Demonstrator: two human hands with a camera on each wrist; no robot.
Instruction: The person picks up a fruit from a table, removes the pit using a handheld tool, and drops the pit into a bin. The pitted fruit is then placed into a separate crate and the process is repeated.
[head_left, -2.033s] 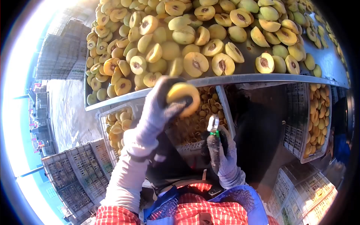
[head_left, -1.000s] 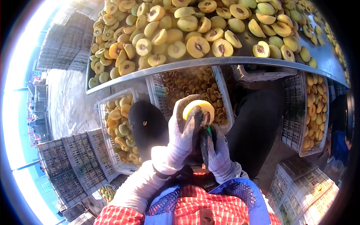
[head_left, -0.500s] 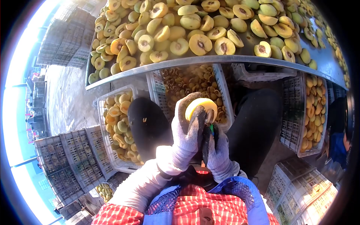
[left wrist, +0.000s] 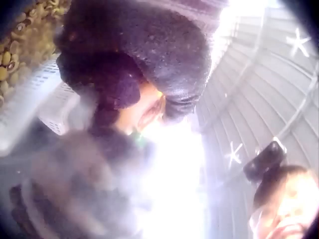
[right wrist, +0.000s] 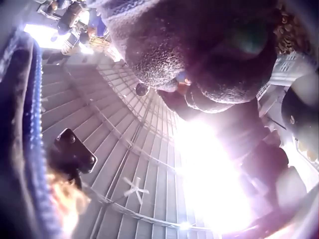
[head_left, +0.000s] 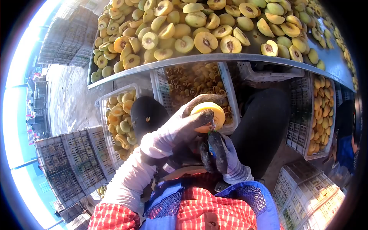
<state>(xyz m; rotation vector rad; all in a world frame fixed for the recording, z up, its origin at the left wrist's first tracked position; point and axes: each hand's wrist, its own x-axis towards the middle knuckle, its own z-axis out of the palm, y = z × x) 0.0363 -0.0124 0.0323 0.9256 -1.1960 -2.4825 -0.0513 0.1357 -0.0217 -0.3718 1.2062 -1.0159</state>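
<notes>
In the head view my gloved left hand (head_left: 183, 122) grips a halved yellow fruit (head_left: 215, 112), fingers round its far side and thumb across its near face. My gloved right hand (head_left: 224, 156) is curled round a small tool, whose metal tip (head_left: 212, 124) meets the fruit's lower edge; its handle is mostly hidden. In the left wrist view dark glove fingers (left wrist: 164, 45) wrap the fruit (left wrist: 142, 107), with glare beside it. The right wrist view shows the right hand (right wrist: 199, 55) with curled fingers; the tool is largely hidden there.
A metal-edged table (head_left: 191, 59) heaped with fruit halves lies ahead. Beneath it a crate (head_left: 159, 86) holds small cut pieces. Crates of fruit stand at left (head_left: 103, 111) and right (head_left: 308, 153). Stacked crates (head_left: 73, 161) stand farther left. Both knees flank the hands.
The left hand came down from the table edge with the fruit to the tool. Since half a second ago, its wrist has swung left and the fruit has turned and shifted slightly right.
</notes>
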